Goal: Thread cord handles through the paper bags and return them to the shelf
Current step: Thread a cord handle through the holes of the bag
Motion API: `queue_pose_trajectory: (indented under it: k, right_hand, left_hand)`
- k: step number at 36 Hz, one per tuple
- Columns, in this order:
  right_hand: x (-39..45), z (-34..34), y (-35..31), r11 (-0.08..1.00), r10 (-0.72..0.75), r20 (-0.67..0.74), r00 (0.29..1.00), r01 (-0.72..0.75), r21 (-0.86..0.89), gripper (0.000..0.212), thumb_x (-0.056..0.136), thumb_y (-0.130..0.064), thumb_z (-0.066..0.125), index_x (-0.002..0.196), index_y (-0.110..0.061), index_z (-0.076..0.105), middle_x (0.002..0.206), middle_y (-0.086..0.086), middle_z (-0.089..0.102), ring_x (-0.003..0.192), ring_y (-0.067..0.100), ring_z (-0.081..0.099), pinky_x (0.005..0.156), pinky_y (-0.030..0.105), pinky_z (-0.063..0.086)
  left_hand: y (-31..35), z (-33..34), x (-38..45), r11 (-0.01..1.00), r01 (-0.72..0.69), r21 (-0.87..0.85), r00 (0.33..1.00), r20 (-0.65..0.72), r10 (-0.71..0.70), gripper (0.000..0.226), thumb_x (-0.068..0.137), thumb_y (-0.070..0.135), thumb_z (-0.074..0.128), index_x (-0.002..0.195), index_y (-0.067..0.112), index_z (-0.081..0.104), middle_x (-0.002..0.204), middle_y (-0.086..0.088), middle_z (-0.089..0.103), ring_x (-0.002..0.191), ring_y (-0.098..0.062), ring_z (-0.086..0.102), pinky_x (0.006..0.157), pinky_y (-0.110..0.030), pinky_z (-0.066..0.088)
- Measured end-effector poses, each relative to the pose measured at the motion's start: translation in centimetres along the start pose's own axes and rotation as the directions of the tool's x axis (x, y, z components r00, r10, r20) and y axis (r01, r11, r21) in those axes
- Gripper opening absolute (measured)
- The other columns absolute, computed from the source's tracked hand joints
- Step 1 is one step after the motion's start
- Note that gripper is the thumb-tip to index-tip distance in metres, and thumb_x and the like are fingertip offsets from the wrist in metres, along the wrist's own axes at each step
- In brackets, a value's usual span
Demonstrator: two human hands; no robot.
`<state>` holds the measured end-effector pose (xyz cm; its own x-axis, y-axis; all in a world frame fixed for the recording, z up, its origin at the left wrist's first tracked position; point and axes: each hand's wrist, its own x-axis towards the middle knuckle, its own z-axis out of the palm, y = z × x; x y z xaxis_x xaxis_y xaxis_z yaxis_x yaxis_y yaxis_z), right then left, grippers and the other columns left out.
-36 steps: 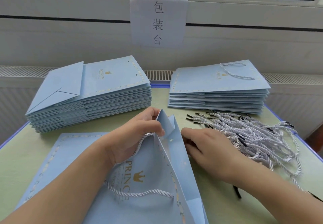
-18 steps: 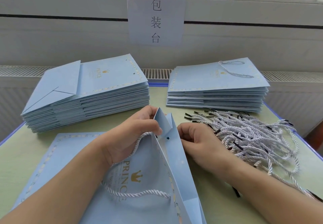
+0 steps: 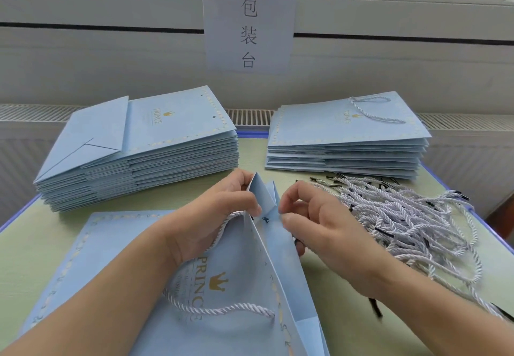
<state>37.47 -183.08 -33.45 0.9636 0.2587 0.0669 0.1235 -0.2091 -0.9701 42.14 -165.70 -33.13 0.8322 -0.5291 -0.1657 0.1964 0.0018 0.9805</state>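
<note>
The paper bag (image 3: pixel 236 294) is lying on the green table (image 3: pixel 27 258), close in front, w/ its top edge lifted up. The left hand (image 3: pixel 211 216) is pinching this edge together w/ a white cord handle (image 3: pixel 219 307). The right hand (image 3: pixel 319 227) is curling thumb and fingers at the hole on the bag's other panel; what it is pinching I cannot tell. Loose cords (image 3: pixel 403 216) are lying just right. Two bag stacks, left (image 3: pixel 133 150) & right (image 3: pixel 347 139), are sitting behind.
</note>
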Motion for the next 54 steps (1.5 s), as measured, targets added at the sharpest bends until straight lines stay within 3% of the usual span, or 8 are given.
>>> queue_pose_trajectory:
  k: [6, 9, 20, 27, 34, 38, 45, 54]
  right_hand:
    - [0.3, 0.8, 0.6, 0.974, -0.031, -0.031, 0.999, 0.023, -0.224, 0.013, 0.082, -0.012, 0.068, 0.090, -0.021, 0.072, 0.063, -0.021, 0.057, 0.058, 0.006, 0.047, 0.057, 0.023, 0.044]
    - [0.9, 1.1, 1.0, 0.955, -0.026, -0.131, 0.991, -0.014, -0.297, 0.008, 0.080, -0.014, 0.072, 0.084, -0.020, 0.076, 0.095, -0.007, 0.060, 0.085, 0.011, 0.059, 0.076, 0.033, 0.053]
    - [0.8, 1.2, 1.8, 0.870, -0.368, -0.240, 0.898, 0.242, -0.431, 0.012, 0.069, -0.029, 0.074, 0.079, -0.034, 0.072, 0.111, -0.022, 0.049, 0.089, -0.001, 0.049, 0.076, 0.011, 0.038]
    - [0.8, -0.9, 0.3, 0.991, -0.045, -0.071, 0.996, 0.053, 0.121, 0.010, 0.063, -0.015, 0.076, 0.063, -0.025, 0.076, 0.107, -0.011, 0.057, 0.084, 0.010, 0.052, 0.080, 0.021, 0.042]
    - [0.5, -3.6, -0.6, 0.918, 0.062, 0.056, 0.997, -0.035, -0.394, 0.042, 0.083, -0.023, 0.072, 0.115, -0.042, 0.053, 0.105, -0.022, 0.054, 0.075, -0.002, 0.049, 0.074, 0.019, 0.048]
    - [0.5, -5.3, -1.0, 0.859, 0.193, 0.156, 0.969, -0.090, -0.504, 0.013, 0.092, -0.023, 0.061, 0.103, -0.029, 0.061, 0.067, -0.009, 0.064, 0.055, 0.004, 0.048, 0.057, 0.021, 0.040]
    - [0.6, -9.3, -1.8, 0.981, 0.188, 0.158, 0.969, -0.177, -0.076, 0.011, 0.090, -0.005, 0.052, 0.094, -0.002, 0.062, 0.049, -0.001, 0.045, 0.042, 0.005, 0.033, 0.039, 0.009, 0.027]
    - [0.2, -14.4, -1.1, 0.912, 0.014, 0.182, 0.983, -0.087, 0.400, 0.047, 0.049, -0.030, 0.094, 0.086, -0.013, 0.071, 0.053, 0.001, 0.050, 0.035, 0.002, 0.039, 0.033, 0.011, 0.031]
  left_hand:
    - [-0.1, 0.2, 0.1, 1.000, 0.003, -0.004, 1.000, -0.008, -0.003, 0.060, 0.059, 0.013, 0.054, 0.118, 0.005, 0.051, 0.094, -0.015, 0.062, 0.079, -0.024, 0.060, 0.069, -0.035, 0.051]
    - [-0.3, 0.4, 0.3, 1.000, 0.010, 0.012, 1.000, -0.015, -0.009, 0.057, 0.058, 0.012, 0.055, 0.115, 0.006, 0.050, 0.094, -0.017, 0.062, 0.080, -0.026, 0.060, 0.073, -0.037, 0.050]
    - [-0.2, 0.6, 0.0, 0.999, -0.027, 0.016, 1.000, 0.002, 0.027, 0.039, 0.062, 0.016, 0.055, 0.101, 0.012, 0.052, 0.080, -0.005, 0.064, 0.069, -0.014, 0.063, 0.063, -0.028, 0.051]
    - [-0.2, 0.5, 0.1, 0.999, -0.020, 0.044, 1.000, -0.010, 0.020, 0.045, 0.059, 0.020, 0.059, 0.103, 0.012, 0.052, 0.081, -0.006, 0.061, 0.072, -0.018, 0.061, 0.066, -0.031, 0.049]
    - [-0.4, -0.3, 0.4, 0.993, -0.038, 0.111, 0.989, -0.138, 0.053, 0.054, 0.050, 0.029, 0.066, 0.100, 0.013, 0.051, 0.076, -0.001, 0.057, 0.065, -0.016, 0.057, 0.056, -0.026, 0.047]
    - [-0.5, -0.4, 0.4, 0.990, -0.052, 0.131, 0.980, -0.184, 0.076, 0.039, 0.059, 0.026, 0.059, 0.096, 0.015, 0.050, 0.071, 0.003, 0.055, 0.056, -0.010, 0.054, 0.049, -0.022, 0.044]
    - [-0.5, -0.6, 0.1, 0.989, -0.040, 0.141, 0.980, -0.188, 0.067, 0.039, 0.063, 0.026, 0.058, 0.099, 0.014, 0.049, 0.077, -0.002, 0.054, 0.056, -0.011, 0.056, 0.049, -0.023, 0.044]
    - [-0.6, -0.3, 0.3, 0.984, -0.045, 0.172, 0.973, -0.214, 0.082, 0.046, 0.062, 0.027, 0.057, 0.106, 0.012, 0.050, 0.087, -0.006, 0.052, 0.059, -0.010, 0.056, 0.049, -0.022, 0.045]
